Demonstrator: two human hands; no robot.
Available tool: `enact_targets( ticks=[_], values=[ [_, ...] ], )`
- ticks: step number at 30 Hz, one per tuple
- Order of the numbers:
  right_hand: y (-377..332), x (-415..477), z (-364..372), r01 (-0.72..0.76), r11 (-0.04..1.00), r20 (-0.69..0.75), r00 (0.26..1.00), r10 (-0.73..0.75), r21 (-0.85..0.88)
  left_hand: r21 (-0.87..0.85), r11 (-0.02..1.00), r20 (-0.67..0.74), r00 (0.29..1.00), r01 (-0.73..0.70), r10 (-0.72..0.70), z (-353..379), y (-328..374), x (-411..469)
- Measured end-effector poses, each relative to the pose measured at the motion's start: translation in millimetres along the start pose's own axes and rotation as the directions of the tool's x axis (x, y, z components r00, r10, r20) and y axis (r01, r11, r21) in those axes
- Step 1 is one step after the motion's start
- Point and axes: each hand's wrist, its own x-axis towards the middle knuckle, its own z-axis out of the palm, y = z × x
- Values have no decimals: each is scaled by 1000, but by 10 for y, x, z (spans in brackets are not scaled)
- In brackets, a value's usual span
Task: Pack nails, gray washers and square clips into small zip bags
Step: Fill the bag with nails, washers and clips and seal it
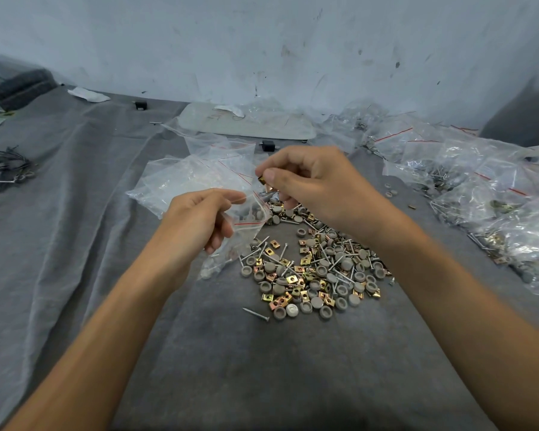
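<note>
My left hand [199,217] grips a small clear zip bag [246,227] by its red-striped mouth, holding it above the grey cloth; washers and nails show inside it. My right hand [308,178] pinches a gold square clip [261,180] between thumb and forefinger, just above and to the right of the bag's mouth. Below both hands lies a loose pile [315,272] of nails, round gray washers and gold square clips. A single screw-like nail [255,314] lies apart at the pile's front left.
Empty zip bags [187,178] lie heaped behind my left hand. Several filled bags [479,188] crowd the right side. A flat grey tray [246,124] sits at the back, black cable ties [8,166] at the far left, wall beyond.
</note>
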Motion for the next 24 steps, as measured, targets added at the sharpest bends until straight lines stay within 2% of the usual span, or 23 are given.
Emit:
enact_targets(
  ticks=[11,21,24],
  values=[
    [46,30,118,48,980,90,995,-31,-193,-7,1000,9,1000,-21,21,-10,9,0],
    [6,68,159,66,985,7,998,-66,-156,-3,1000,26,999,-27,27,-22,-4,8],
    [30,83,186,84,983,28,996,-81,-163,-5,1000,19,1000,-20,20,-19,0,1]
  ],
)
